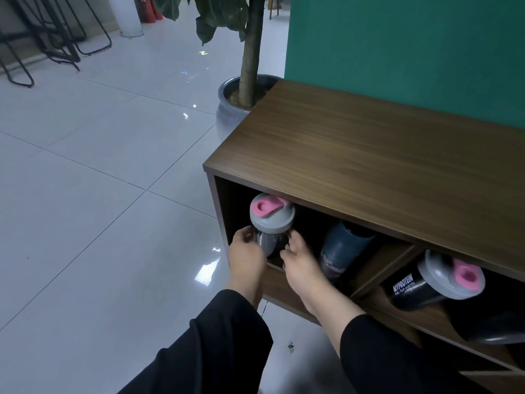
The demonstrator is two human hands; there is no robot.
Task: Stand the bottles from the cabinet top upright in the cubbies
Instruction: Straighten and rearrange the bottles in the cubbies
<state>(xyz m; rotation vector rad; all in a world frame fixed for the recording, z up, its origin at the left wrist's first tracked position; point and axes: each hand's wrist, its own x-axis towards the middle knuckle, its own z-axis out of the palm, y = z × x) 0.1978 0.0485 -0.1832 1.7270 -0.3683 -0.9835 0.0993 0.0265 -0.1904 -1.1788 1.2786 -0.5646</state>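
A low wooden cabinet (pixel 383 155) stands against a green wall (pixel 412 46), its walnut-grain top bare across the part in view. Its left end cubby (pixel 227 206) opens toward the person, and just inside that opening a shaker bottle (pixel 271 223) with a grey lid and pink flip cap stands upright. The left hand (pixel 245 254) curls round the bottle's clear lower body on the side away from the cabinet's middle, and the right hand (pixel 298 260) presses against the opposite side, so both hands grasp the bottle between them. Both forearms come out of black sleeves (pixel 216 345).

Deeper in the same cubby, toward the cabinet's middle, a dark blue bottle (pixel 343 245) leans with its top under the cabinet's upper panel. Past a slanted wooden divider (pixel 380 268), the next cubby holds a black bottle (pixel 426 285) with white lettering, a grey lid and a pink cap; it is tilted far over, its lid pointing toward the cabinet's right end.

Beyond the cabinet's left end a grey ceramic pot (pixel 227 115) holds a tree trunk (pixel 251 49) with dark leaves. The floor (pixel 99 180) in front of the cabinet is glossy pale tile with thin grout lines and bright light reflections. Far from the cabinet, black metal chair legs (pixel 56 38) and a white column (pixel 129 15) stand on the tile.
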